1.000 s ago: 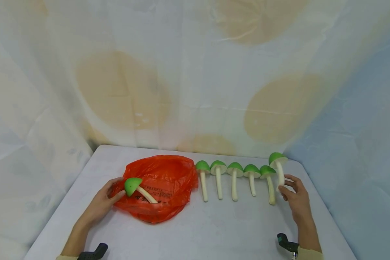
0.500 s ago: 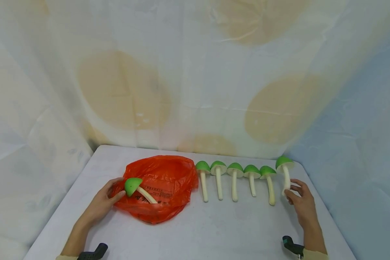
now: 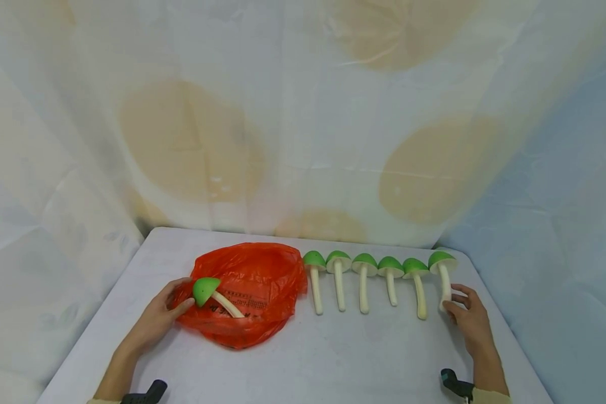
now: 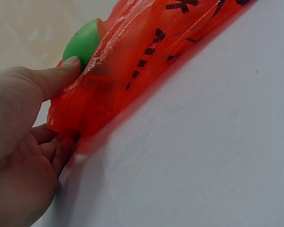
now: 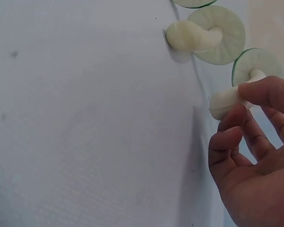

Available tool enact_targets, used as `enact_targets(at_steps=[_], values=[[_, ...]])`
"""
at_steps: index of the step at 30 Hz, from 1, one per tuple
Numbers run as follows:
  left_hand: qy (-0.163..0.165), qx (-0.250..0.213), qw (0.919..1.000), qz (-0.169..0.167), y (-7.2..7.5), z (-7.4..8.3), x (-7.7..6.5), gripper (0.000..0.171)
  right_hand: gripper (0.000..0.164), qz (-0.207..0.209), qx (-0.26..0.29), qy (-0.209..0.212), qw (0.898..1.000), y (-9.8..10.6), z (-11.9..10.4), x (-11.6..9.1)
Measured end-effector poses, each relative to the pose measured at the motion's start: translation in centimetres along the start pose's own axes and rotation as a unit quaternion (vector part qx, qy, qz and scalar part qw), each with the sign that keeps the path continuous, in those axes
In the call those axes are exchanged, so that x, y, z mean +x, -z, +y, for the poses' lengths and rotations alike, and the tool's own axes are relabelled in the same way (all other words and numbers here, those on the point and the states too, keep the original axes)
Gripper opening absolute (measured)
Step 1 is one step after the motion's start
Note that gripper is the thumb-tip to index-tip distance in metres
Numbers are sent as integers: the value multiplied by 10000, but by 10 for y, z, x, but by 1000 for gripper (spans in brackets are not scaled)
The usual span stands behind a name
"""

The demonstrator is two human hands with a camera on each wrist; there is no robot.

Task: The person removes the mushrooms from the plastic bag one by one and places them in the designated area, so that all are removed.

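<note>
At the left, my left hand (image 3: 154, 320) grips the edge of a red plastic bag (image 3: 278, 303), thumb on the near side. In the left wrist view, the thumb tip touches the green cap (image 4: 83, 42) of a toy mushroom. That mushroom (image 3: 227, 304) lies in the bag's opening, cap toward the hand. At the right end of a row, my right hand (image 3: 472, 317) pinches the white stem of another green-capped mushroom (image 3: 441, 264) near its lower end. Seen from the right wrist, thumb and fingertips hold this stem (image 5: 222, 101); whether it touches the table is unclear.
Several more green-capped mushrooms stand in line between bag and right hand, from the leftmost mushroom (image 3: 315, 280) to the rightmost loose mushroom (image 3: 419, 292), caps toward the back. Under everything is a white-covered table (image 3: 333, 365), with patterned cloth (image 3: 303, 140) hanging behind.
The right hand has moved its mushroom right and lowered it to the row's end, its cap now level with the others. Left hand and bag look unchanged.
</note>
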State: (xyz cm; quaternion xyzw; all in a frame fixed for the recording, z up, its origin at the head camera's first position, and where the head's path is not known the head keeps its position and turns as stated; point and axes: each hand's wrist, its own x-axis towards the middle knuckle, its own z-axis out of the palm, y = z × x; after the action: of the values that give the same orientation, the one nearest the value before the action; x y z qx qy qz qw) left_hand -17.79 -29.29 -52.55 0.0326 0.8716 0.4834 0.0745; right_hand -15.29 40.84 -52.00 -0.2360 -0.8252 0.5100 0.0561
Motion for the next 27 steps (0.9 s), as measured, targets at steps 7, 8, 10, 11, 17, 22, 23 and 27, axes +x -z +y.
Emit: enact_targets(at_steps=[7, 8, 10, 11, 17, 22, 23, 27], values=[[-2, -21, 10000, 4, 0, 0, -1, 74, 58, 1, -144, -176, 9997, 1, 6, 1], [-7, -11, 10000, 3, 0, 0, -1, 74, 59, -21, -167, -174, 9997, 1, 7, 1], [-12, -4, 10000, 5, 0, -1, -1, 73, 59, -72, -221, -216, 9995, 1, 7, 1], [-14, 5, 10000, 7, 0, -1, -1, 73, 59, -96, -241, -223, 9994, 1, 8, 1], [16, 11, 10000, -2, 0, -2, 0, 74, 60, -221, -365, -269, 9987, 1, 10, 4], [29, 18, 10000, 3, 0, -2, 1, 74, 60, -279, -508, -323, 9978, 2, 13, 8], [31, 17, 10000, 2, -1, -1, 1, 74, 60, -279, -560, -337, 9975, 2, 14, 8], [55, 46, 10000, 7, -1, 0, 1, 75, 61, -281, -741, -343, 9963, 3, 14, 7]])
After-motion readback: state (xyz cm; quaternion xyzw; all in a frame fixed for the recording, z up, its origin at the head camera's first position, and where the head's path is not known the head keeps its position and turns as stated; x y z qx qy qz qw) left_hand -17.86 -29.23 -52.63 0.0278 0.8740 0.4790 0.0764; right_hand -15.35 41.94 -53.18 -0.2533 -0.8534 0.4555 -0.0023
